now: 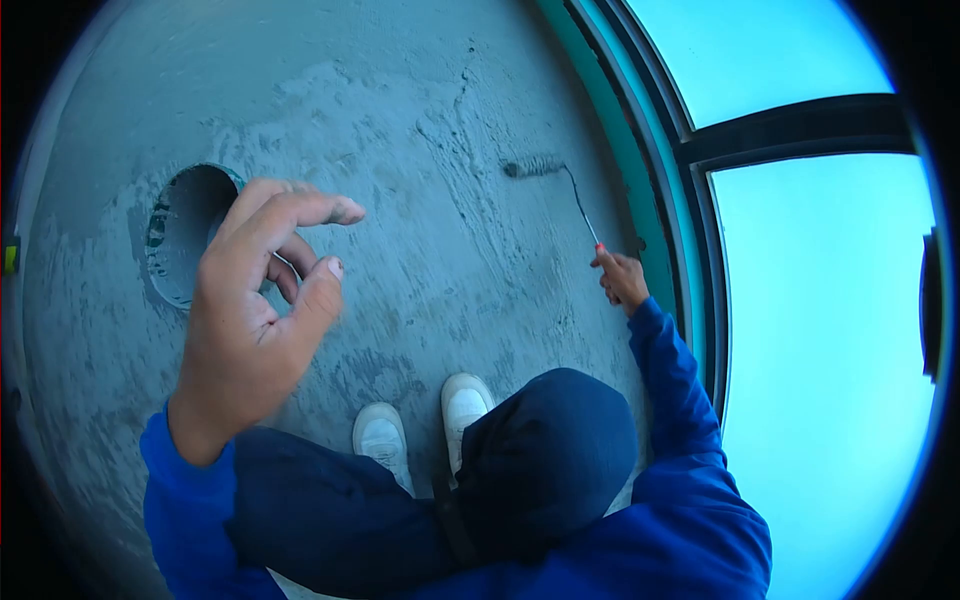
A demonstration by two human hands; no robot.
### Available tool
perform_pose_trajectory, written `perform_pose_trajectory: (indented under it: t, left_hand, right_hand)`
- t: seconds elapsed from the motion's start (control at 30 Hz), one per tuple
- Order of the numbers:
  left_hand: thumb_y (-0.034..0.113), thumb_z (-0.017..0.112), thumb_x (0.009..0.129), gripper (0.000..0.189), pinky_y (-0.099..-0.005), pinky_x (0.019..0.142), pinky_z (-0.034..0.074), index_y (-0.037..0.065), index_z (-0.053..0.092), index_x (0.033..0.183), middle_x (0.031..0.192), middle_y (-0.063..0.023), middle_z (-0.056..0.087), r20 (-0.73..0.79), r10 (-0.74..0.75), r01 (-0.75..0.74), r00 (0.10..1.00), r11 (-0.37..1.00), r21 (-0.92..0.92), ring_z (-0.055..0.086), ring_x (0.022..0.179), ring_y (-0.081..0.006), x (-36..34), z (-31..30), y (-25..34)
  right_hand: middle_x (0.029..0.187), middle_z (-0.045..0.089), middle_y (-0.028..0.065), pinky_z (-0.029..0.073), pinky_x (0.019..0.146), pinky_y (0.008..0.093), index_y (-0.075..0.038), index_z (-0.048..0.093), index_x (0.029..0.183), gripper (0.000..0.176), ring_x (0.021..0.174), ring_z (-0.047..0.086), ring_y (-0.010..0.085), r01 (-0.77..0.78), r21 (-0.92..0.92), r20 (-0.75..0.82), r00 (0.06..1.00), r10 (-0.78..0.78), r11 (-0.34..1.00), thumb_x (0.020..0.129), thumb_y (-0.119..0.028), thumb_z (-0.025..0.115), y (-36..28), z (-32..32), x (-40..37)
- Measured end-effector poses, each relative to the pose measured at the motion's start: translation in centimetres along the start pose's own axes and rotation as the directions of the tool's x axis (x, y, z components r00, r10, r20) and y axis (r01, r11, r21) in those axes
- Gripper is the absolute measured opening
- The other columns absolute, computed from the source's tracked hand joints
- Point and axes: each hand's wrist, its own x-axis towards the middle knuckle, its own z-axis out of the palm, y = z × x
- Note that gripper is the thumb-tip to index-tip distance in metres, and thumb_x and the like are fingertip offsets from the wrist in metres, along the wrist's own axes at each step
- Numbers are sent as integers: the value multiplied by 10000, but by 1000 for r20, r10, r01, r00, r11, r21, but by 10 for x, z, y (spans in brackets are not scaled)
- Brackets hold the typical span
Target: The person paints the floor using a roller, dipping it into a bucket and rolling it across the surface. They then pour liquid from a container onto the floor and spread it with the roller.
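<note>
Because the roller [534, 167] sits out on the floor [400, 300], near the frame [697, 150], I reach with my right hand [625, 280] shut round its handle [599, 250]; my left hand [245, 310], half open, empty, hovers by the hole [183, 225], perhaps for balance.

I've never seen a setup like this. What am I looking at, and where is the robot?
There is no robot here, just a person with two bare hands. The single picture comes from a camera worn on their head, looking forward and down. The right hand grips a roller by its red handle, its head against the grey, smeared floor. The left hand is raised, fingers curled, holding nothing. Beyond it is a round, open container or pipe; I can't tell which. The white shoes are the wearer's own.
</note>
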Motion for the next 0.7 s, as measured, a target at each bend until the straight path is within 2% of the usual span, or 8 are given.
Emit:
perform_pose_trajectory:
  t: [0.13, 0.23, 0.37, 0.4, 0.6, 0.7]
  left_hand:
    - [6, 523, 829, 261, -218, 642, 428, -21, 577, 1083, 1037, -101, 540, 3, 7, -6, 1000, 999, -53, 515, 710, -71, -9, 0, 9]
    - [10, 528, 831, 262, -216, 645, 424, -22, 577, 1087, 1051, -96, 544, 25, 37, -36, 999, 998, -55, 515, 714, -66, -12, -2, 15]
    - [-14, 529, 822, 277, -207, 643, 420, -22, 578, 1095, 1069, -95, 541, 21, 54, -52, 998, 996, -72, 510, 713, -60, -16, -3, 19]
    - [-21, 528, 821, 280, -206, 641, 421, -22, 579, 1096, 1072, -95, 541, 22, 55, -54, 998, 996, -77, 509, 713, -58, -16, -3, 19]
    - [-34, 526, 823, 273, -209, 639, 434, -22, 578, 1091, 1089, -98, 549, 5, 43, -43, 999, 998, -47, 519, 716, -60, -18, -8, 23]
    - [-29, 530, 825, 269, -209, 641, 441, -23, 576, 1089, 1089, -101, 554, -35, 31, -33, 999, 998, -52, 531, 720, -64, -19, -11, 18]
  right_hand:
    - [530, 462, 12, 279, 312, 258, 8, 641, 884, 412, 357, 400, 79, -71, -23, 6, 997, 71, 997, 908, -394, 556, 73, -23, -83]
    - [531, 460, -1, 278, 320, 250, -10, 648, 891, 392, 369, 402, 70, -65, -80, -7, 998, 65, 995, 909, -392, 561, 108, -37, -127]
    - [531, 465, -10, 289, 340, 244, -17, 661, 879, 378, 387, 406, 63, 27, -59, 7, 1000, -27, 998, 908, -384, 572, 101, -21, -142]
    - [531, 475, -10, 309, 356, 250, -15, 667, 869, 371, 401, 424, 64, 88, -74, -8, 996, -88, 993, 904, -374, 581, 106, -9, -128]
    - [536, 510, 20, 348, 353, 279, -24, 679, 853, 423, 394, 463, 101, 151, 30, -1, 989, -151, 988, 893, -428, 562, 13, 76, -31]
    - [535, 482, 34, 298, 323, 268, 12, 651, 877, 452, 368, 413, 102, 196, 87, -21, 981, -195, 977, 891, -432, 568, -43, 105, 32]
